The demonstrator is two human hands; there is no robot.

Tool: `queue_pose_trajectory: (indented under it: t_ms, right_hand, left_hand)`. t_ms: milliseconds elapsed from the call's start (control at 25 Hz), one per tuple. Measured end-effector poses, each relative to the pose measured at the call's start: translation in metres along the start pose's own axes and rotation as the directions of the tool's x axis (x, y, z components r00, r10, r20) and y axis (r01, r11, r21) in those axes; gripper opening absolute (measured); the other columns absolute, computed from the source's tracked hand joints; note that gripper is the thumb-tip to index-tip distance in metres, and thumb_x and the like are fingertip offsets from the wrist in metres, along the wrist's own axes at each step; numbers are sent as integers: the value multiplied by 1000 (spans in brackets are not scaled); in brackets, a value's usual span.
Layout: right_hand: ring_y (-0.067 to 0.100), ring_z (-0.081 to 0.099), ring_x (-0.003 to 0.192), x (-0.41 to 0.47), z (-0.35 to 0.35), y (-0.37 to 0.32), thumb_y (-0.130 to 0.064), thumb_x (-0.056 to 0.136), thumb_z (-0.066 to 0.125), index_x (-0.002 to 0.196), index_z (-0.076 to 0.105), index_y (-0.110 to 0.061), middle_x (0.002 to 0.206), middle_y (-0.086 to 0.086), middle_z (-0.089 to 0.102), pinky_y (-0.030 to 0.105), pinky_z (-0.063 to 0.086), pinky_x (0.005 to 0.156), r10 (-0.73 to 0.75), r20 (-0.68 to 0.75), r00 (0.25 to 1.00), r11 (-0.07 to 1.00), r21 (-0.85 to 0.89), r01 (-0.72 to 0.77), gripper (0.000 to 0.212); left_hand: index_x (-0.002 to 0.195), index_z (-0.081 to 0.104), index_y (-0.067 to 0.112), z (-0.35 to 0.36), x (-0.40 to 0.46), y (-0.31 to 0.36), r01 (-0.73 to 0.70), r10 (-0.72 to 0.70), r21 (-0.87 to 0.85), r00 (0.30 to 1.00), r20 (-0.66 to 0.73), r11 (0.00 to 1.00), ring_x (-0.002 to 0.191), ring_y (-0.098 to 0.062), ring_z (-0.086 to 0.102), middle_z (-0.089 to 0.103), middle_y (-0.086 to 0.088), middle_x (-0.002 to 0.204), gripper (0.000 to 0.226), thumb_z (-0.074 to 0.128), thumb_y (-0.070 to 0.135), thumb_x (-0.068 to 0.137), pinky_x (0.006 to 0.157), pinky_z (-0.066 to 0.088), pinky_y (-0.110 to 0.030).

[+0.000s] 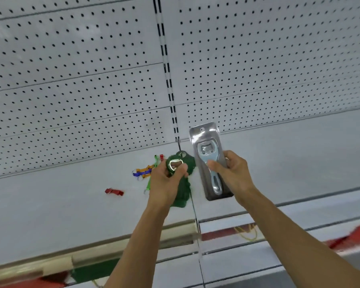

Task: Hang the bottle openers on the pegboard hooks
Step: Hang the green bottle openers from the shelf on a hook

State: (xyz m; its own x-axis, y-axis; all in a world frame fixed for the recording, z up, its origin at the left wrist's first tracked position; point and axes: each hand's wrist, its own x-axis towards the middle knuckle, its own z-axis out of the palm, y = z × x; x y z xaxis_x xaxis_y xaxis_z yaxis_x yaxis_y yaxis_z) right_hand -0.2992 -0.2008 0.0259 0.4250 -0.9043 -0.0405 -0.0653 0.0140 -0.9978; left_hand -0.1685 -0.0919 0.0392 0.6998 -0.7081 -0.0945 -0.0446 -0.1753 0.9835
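Pegboard [71, 80], no hooks seen | left hand [166, 181] grips green opener [182, 183] | right hand [233, 173] grips packaged opener [208, 154] | step: carrying; next: find hook for pack hole.

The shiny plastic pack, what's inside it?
Inside the clear plastic pack is a silver bottle opener on a grey backing. The right hand holds the pack, and its thumb covers the opener's neck, so that part is hidden.

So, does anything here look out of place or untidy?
Yes. Several small openers lie loose on the shelf: a red one alone, and a coloured heap further back. No hooks show on the pegboard, so nothing hangs yet.
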Motion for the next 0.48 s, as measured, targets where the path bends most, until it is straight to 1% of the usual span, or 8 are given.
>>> queue_pose_trajectory:
  t_ms: [80, 240, 400, 480]
  right_hand:
    - [15, 68, 78, -13, -41, 3, -16, 83, 72, 92, 64, -16, 89, 3, 72, 20, 55, 65, -2, -5, 1000, 1000, 4, 2, 12]
    - [10, 68, 69, -39, -131, 8, -13, 82, 73, 88, 65, -13, 82, 2, 72, 19, 54, 61, -5, -9, 1000, 1000, 0, 5, 10]
    - [21, 71, 77, -63, -221, 15, -11, 82, 73, 90, 63, -6, 86, 9, 73, 31, 60, 69, -10, -31, 999, 1000, -12, 10, 14]
    - [24, 70, 78, -75, -272, 21, -11, 81, 73, 92, 61, -2, 88, 13, 73, 36, 60, 71, -11, -56, 998, 1000, -22, 10, 18]
  left_hand:
    - [93, 63, 24, 35, -17, 7, -38, 38, -4, 999, 38, 999, 72, -3, 65, 72, 1, 81, 4, 66, 24, 89, 65, 47, -18]
    - [94, 64, 21, 115, -56, 16, -67, 69, -21, 994, 83, 998, 72, -2, 67, 73, 0, 82, 6, 67, 23, 89, 69, 48, -18]
    - [95, 64, 19, 193, -98, 24, -65, 70, -41, 990, 120, 997, 74, -6, 67, 73, -1, 81, 7, 67, 22, 89, 67, 48, -16]
    - [96, 63, 18, 237, -121, 26, -77, 82, -36, 984, 161, 996, 70, -2, 66, 73, -1, 82, 8, 67, 22, 89, 60, 48, -10]
